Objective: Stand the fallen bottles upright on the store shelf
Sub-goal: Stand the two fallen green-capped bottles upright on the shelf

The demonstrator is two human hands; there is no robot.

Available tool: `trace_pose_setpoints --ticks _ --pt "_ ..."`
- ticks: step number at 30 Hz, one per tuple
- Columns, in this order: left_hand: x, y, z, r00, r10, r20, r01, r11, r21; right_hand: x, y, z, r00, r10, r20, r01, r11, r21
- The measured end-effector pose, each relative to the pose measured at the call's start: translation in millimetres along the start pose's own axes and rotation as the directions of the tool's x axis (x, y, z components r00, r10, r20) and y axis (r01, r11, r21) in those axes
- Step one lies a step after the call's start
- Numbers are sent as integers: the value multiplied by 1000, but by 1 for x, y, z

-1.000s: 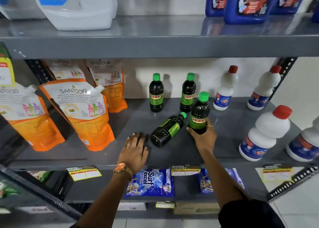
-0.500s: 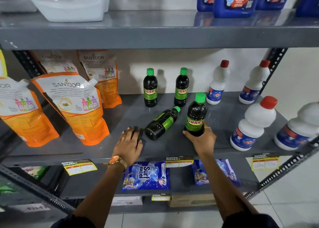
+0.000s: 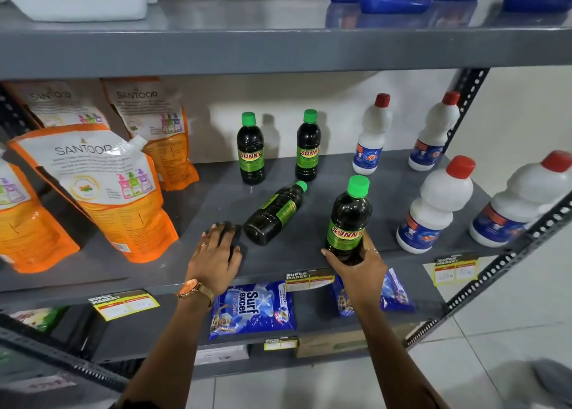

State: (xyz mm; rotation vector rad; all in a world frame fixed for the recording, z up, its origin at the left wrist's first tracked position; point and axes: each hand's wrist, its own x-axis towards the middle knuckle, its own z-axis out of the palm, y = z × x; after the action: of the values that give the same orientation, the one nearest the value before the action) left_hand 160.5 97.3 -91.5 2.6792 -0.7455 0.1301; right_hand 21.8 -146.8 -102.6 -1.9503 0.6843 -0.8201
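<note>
On the grey middle shelf point(image 3: 309, 254) a dark bottle with a green cap point(image 3: 274, 213) lies on its side, cap toward the back right. My left hand point(image 3: 216, 257) rests flat on the shelf just left of its base, holding nothing. My right hand point(image 3: 356, 263) grips the bottom of an upright dark Sunny bottle point(image 3: 349, 220) near the shelf's front edge. Two more Sunny bottles point(image 3: 250, 152) point(image 3: 307, 148) stand upright at the back.
Orange Santoor refill pouches point(image 3: 108, 192) lean at the left. White bottles with red caps point(image 3: 433, 207) stand at the right. Blue Surf Excel packets point(image 3: 252, 309) lie on the shelf below. A perforated steel upright point(image 3: 507, 263) runs along the right front.
My right hand has drawn the upright Sunny bottle toward the shelf's front edge, away from the lying bottle. My left hand and the lying bottle stay put.
</note>
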Motion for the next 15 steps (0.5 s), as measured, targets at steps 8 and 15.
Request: trace_pose_setpoints --ticks 8,15 --pt "0 -4 1 1000 -16 23 16 1000 -15 -2 11 5 999 43 -17 -43 999 -14" --pt "0 -5 2 1000 -1 26 1 1000 -13 -3 13 6 998 54 -26 -56 997 -52"
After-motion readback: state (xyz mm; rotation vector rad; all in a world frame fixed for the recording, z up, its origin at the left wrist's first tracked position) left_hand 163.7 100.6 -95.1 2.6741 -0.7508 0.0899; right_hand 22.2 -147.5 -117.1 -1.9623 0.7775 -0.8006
